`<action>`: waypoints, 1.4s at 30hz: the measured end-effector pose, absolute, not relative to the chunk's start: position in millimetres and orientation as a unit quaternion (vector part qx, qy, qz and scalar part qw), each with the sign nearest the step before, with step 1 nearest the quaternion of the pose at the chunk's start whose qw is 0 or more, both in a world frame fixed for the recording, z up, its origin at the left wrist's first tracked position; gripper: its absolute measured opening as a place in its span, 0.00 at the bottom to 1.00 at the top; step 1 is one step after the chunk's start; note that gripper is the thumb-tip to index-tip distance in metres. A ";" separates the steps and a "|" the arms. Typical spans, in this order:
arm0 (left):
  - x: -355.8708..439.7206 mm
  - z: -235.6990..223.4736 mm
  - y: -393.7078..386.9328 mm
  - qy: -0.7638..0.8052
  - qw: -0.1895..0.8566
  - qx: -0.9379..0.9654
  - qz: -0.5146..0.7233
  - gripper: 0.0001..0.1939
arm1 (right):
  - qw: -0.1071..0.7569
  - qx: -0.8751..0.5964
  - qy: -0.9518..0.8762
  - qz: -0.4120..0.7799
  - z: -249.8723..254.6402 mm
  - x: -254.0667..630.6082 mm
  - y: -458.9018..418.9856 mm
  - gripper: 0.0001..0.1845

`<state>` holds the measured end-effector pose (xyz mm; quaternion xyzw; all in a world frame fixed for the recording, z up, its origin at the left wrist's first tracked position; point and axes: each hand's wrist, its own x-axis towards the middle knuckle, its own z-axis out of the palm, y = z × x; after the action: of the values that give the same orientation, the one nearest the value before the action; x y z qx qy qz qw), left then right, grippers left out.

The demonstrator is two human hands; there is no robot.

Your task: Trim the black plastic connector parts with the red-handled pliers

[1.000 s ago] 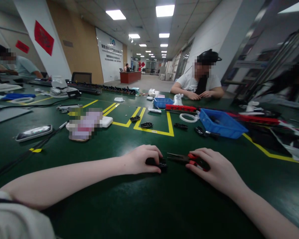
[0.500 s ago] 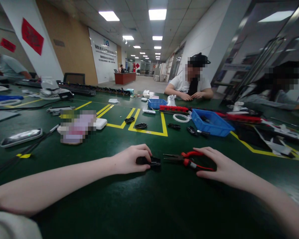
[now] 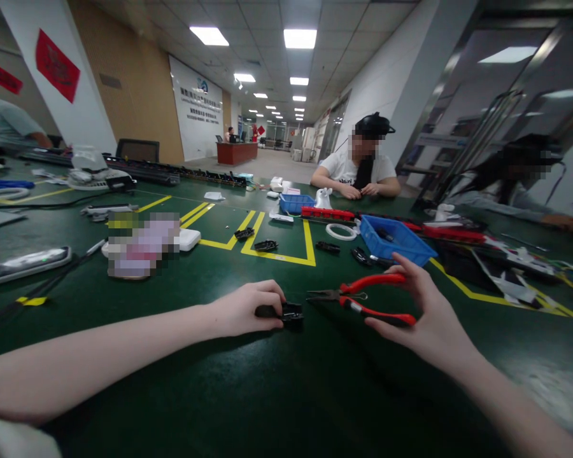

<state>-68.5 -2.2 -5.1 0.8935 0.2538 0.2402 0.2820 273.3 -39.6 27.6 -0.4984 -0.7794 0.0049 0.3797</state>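
red-and-black pliers (image 3: 346, 295) with a dark grey nose (image 3: 333, 295), a black part (image 3: 293, 314), smaller black pieces (image 3: 266, 245), deep green bench (image 3: 248, 394) crossed by yellow lines (image 3: 286, 258), blue bins (image 3: 401, 253), white ring (image 3: 342, 238), red strip (image 3: 328, 214), black cable (image 3: 62, 275) tagged yellow

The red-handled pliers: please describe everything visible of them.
The pliers have red handles with darker patches, spread wide, a small wire near the pivot, and slim, dark, metal-looking jaws, slightly parted. The right hand holds them between thumb and fingers. The tips point left toward the black part, apparently not touching. Contact with the table is unclear.
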 end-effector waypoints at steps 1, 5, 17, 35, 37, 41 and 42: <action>-68.7 -5.4 -1.8 0.252 0.281 0.895 0.240 0.03 | 0.406 -0.494 -0.768 0.016 25.5 267.2 -42.4 0.53; -69.2 -6.2 0.1 0.241 0.280 0.899 0.234 0.03 | 0.450 -0.502 -0.732 0.102 19.3 245.2 -54.0 0.44; -67.4 -6.6 -0.7 0.233 0.284 0.903 0.222 0.02 | 0.520 -0.492 -0.643 0.273 -1.9 224.4 -52.5 0.47; -62.8 -4.4 -2.1 0.300 0.173 0.922 0.175 0.18 | 0.540 -0.535 -0.524 0.384 -1.0 219.2 -56.1 0.43; -62.1 -2.7 -3.2 0.313 0.181 0.919 0.159 0.17 | 0.541 -0.543 -0.512 0.387 -1.0 217.1 -56.9 0.46; -61.5 -0.5 -5.1 0.328 0.176 0.917 0.143 0.16 | 0.557 -0.556 -0.455 0.417 0.2 212.7 -57.8 0.46; -61.7 -0.5 -5.3 0.327 0.178 0.917 0.144 0.16 | 0.564 -0.556 -0.440 0.423 0.8 212.0 -57.8 0.45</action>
<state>-61.7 -5.3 -0.5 0.9168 0.3274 0.1438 0.1780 212.0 -57.8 0.8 -0.5558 -0.4405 0.4227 0.5643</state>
